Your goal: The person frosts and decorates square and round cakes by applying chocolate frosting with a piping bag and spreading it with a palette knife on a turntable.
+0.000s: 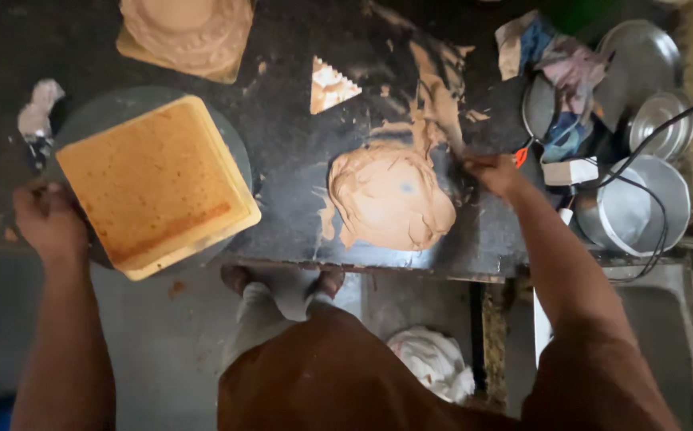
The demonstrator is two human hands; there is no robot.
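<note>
From the head camera, looking straight down, the left hand (47, 219) is closed on the near-left edge of a round grey turntable (231, 140), fingers curled over its rim. A square yellow sponge cake (155, 183) sits on that turntable, turned cornerwise, its near corner jutting past the edge of the dark counter (282, 144). The right hand (494, 174) reaches to the right side of a mound of tan frosting (390, 195) heaped directly on the counter; it seems closed around a thin tool, though blur hides what it grips. Smears of frosting trail away from the mound toward the far side. A small triangular comb scraper (329, 84) lies beyond the mound, apart from it. At the far left corner stands a frosted round cake (187, 32) on a board. Right of the hand are crumpled cloths (562, 72) and stacked steel pans (641, 203).
</note>
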